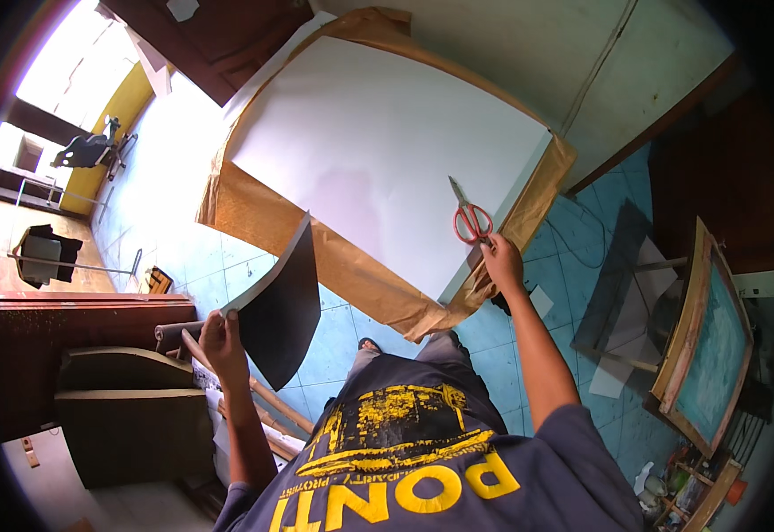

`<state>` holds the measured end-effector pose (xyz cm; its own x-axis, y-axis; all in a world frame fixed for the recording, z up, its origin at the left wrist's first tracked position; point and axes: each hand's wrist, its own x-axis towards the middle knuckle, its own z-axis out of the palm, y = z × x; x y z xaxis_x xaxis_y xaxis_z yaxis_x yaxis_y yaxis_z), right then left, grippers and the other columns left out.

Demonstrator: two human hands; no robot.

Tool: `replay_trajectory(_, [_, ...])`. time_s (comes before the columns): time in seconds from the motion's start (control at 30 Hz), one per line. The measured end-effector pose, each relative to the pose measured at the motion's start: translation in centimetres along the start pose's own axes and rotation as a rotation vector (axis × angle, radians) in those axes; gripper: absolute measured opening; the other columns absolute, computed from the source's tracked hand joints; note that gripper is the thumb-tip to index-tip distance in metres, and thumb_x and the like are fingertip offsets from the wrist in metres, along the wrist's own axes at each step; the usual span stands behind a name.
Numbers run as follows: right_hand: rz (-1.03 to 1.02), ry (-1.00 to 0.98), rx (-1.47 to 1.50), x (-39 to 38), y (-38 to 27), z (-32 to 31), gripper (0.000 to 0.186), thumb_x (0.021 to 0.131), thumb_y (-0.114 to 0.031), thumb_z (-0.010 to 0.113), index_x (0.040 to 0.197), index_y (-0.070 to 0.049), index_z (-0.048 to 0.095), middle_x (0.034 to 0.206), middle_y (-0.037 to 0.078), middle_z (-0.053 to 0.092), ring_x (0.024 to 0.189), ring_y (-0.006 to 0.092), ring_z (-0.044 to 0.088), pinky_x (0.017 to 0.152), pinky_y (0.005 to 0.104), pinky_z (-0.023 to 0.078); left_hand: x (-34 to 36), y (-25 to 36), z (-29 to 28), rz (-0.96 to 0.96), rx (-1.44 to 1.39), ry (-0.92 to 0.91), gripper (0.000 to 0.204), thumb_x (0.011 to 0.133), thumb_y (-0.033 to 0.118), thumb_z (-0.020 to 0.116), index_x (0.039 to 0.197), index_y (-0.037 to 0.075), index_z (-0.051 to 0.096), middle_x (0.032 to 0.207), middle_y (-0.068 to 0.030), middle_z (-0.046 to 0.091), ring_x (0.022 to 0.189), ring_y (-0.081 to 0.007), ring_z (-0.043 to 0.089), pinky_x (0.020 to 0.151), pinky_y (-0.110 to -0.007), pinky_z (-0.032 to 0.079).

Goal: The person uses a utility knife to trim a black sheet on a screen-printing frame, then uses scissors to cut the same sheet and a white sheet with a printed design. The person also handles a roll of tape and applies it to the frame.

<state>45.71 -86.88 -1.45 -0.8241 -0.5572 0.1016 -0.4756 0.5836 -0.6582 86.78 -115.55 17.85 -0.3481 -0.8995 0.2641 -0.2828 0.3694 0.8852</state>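
My left hand [223, 341] grips the lower corner of a dark, slightly curved sheet [282, 301], held up over the tiled floor to the left of my body. My right hand [502, 260] reaches out to the near right corner of a large white sheet [378, 151] that lies on brown paper [351, 266]. Its fingers touch the edge there, just below a pair of red-handled scissors [468, 215] lying shut on the white sheet. I cannot tell whether the hand pinches the paper.
A wooden-framed mesh screen [702, 346] leans at the right beside a folded grey sheet [622, 266]. Dark wooden furniture [76, 355] and rolled tubes [254, 390] stand at the left. Pale blue floor tiles [183, 257] lie all around, with small containers [671, 488] at lower right.
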Motion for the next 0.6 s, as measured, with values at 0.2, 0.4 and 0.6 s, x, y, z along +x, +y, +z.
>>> replay_trajectory(0.2, [0.065,-0.224,-0.425,5.6,-0.7,4.1,0.037,0.083,-0.028,0.068,0.108,-0.003,0.058,0.108,0.019,0.063,0.103,0.0363,0.059,0.087,0.0460,0.050,-2.6,3.3,-2.8,0.116,0.321,0.176,0.016,0.095,0.015,0.057,0.092,0.000,0.060,0.082,-0.0013,0.059,0.078,-0.0077,0.052,0.074,-0.026,0.045])
replay_trajectory(0.4, [0.141,-0.193,-0.462,7.4,2.4,8.1,0.038,0.082,-0.023,0.069,0.110,-0.001,0.055,0.108,0.018,0.063,0.104,0.0361,0.060,0.090,0.0444,0.049,-5.4,7.6,-4.5,0.107,0.410,0.426,0.021,0.097,0.020,0.054,0.096,0.000,0.059,0.082,-0.0048,0.059,0.077,-0.0105,0.057,0.068,-0.030,0.047])
replay_trajectory(0.6, [0.169,-0.271,-0.110,7.6,-1.6,5.0,0.038,0.081,-0.013,0.062,0.114,0.003,0.052,0.104,0.020,0.064,0.096,0.0367,0.063,0.085,0.0487,0.049,-8.6,8.4,-9.2,0.428,1.039,0.657,0.029,0.100,0.028,0.048,0.093,0.003,0.061,0.086,-0.0070,0.062,0.076,-0.0187,0.061,0.068,-0.032,0.051])
